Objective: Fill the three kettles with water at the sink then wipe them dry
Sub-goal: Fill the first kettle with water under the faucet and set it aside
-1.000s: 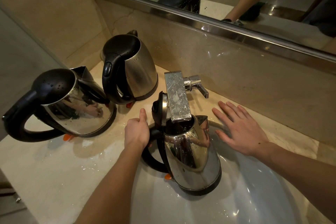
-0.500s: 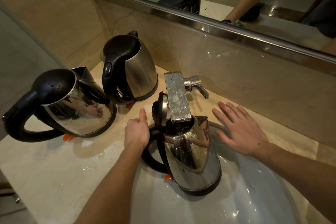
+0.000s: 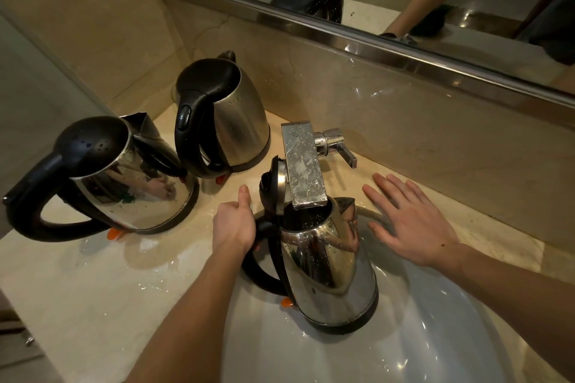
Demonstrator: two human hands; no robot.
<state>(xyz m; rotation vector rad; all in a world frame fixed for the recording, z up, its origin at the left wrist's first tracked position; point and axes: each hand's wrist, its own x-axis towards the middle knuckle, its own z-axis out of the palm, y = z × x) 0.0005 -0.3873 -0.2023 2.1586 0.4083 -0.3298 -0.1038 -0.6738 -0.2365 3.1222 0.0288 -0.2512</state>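
A steel kettle [image 3: 326, 270] with its black lid flipped open stands tilted in the white sink basin [image 3: 435, 336], its mouth under the square chrome faucet spout [image 3: 301, 165]. My left hand [image 3: 235, 222] grips its black handle, thumb up. My right hand [image 3: 410, 221] rests flat with fingers spread on the counter at the basin's rim, right of the kettle. Two more steel kettles with shut black lids stand on the wet counter: one at the left [image 3: 124, 177], one behind it by the wall [image 3: 233, 121].
The faucet lever [image 3: 339, 146] sticks out to the right of the spout. The marble counter [image 3: 77, 289] has water puddles. A mirror with a metal frame [image 3: 357, 40] runs along the back wall, and a wall closes off the left side.
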